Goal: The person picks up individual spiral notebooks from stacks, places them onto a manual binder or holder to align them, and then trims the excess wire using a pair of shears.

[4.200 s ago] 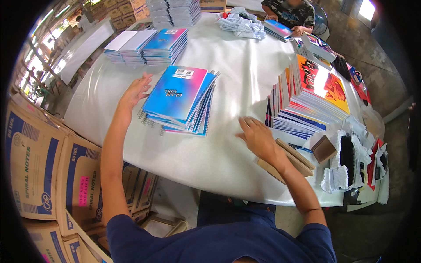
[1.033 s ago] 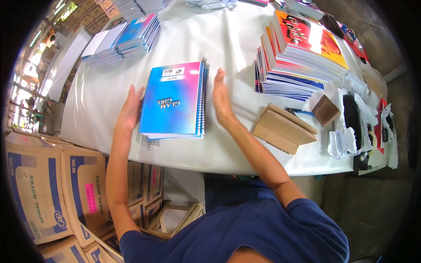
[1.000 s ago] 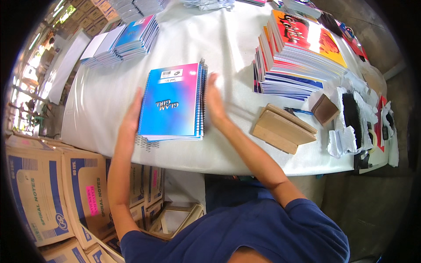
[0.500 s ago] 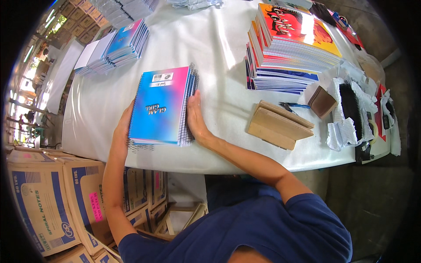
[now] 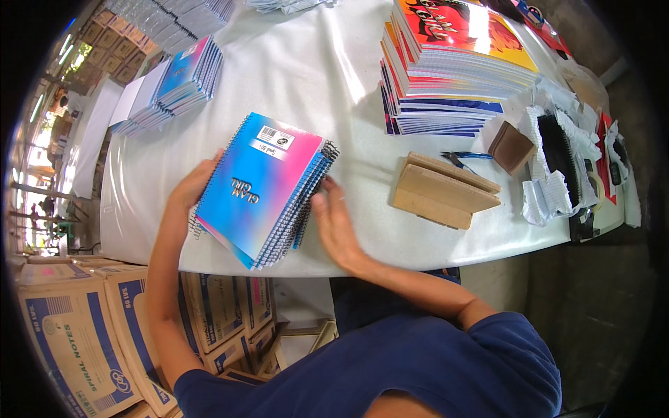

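Note:
A stack of spiral notebooks (image 5: 254, 195) with blue-and-pink covers and dark wire bindings sits turned at an angle on the table before me. A white label with a barcode marks the top cover. My left hand (image 5: 195, 182) holds the stack by its left edge, its fingers partly hidden behind the covers. At the right side, my right hand (image 5: 339, 226) has its fingers stretched out and slightly blurred. Its fingertips are at the wire-bound edge, while the palm stays apart from the stack. Some lower notebooks stick out unevenly.
Similar blue notebooks (image 5: 185, 76) are piled at the far left. A tall pile of red-and-yellow notebooks (image 5: 456, 66) stands at the far right. Nearer lie a folded cardboard piece (image 5: 442, 191), blue-handled pliers (image 5: 463, 157) and a brown block (image 5: 511, 148). Cartons (image 5: 77, 341) fill the lower left.
The stack has rotated clockwise and come nearer to the table's front edge. Both hands have moved with it, and the right palm has drawn away from its side.

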`<move>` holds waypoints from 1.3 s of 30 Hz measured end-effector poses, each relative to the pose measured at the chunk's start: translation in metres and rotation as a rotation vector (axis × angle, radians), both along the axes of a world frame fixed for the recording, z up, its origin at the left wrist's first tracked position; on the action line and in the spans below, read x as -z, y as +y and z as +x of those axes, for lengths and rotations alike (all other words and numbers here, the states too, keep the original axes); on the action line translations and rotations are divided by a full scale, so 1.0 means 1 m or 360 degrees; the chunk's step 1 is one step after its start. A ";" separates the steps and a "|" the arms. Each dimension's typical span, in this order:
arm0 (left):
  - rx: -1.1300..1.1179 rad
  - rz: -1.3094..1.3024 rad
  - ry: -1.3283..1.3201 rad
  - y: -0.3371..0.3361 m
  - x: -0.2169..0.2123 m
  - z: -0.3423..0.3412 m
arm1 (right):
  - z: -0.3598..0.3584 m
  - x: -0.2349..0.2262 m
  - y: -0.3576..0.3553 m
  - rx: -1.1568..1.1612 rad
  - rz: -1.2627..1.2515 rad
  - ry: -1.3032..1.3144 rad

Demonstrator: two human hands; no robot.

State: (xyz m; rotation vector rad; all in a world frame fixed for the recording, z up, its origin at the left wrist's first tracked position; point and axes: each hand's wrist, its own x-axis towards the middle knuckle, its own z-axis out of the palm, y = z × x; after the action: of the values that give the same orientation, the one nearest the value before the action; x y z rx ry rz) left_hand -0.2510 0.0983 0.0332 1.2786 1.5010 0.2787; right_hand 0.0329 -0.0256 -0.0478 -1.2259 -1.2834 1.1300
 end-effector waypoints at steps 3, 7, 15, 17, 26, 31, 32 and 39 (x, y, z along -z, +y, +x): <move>-0.0321 0.1038 0.0077 -0.018 -0.014 0.000 | 0.043 -0.023 0.036 0.0291 0.0491 -0.0280; -0.1280 0.2009 0.0244 -0.078 -0.030 0.057 | 0.066 -0.055 0.115 0.0196 0.0702 -0.0415; -0.1176 0.2075 0.0018 -0.147 0.046 0.140 | 0.034 -0.063 0.115 -0.0530 0.0778 -0.1212; -0.1247 0.2094 0.0101 -0.143 0.040 0.144 | 0.037 -0.055 0.113 -0.0091 0.1130 -0.1193; -0.0781 0.0957 0.0056 -0.039 -0.027 0.033 | 0.019 -0.014 0.062 -0.0304 0.2085 -0.0878; -0.0245 -0.0284 -0.0425 0.014 0.005 -0.012 | 0.003 -0.010 0.084 -0.0360 0.2168 -0.0865; -0.0312 -0.0221 -0.0331 0.015 0.007 0.015 | 0.010 -0.007 0.093 -0.0348 0.2156 -0.0909; -0.0451 -0.0297 -0.0432 -0.002 0.023 -0.020 | 0.031 -0.006 0.069 -0.0368 0.1785 -0.0638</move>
State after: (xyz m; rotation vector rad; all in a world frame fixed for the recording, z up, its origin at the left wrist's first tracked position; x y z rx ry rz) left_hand -0.2713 0.0961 0.0101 0.8429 1.4336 0.4664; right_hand 0.0638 0.0439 -0.0420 -0.4421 -1.9851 0.1500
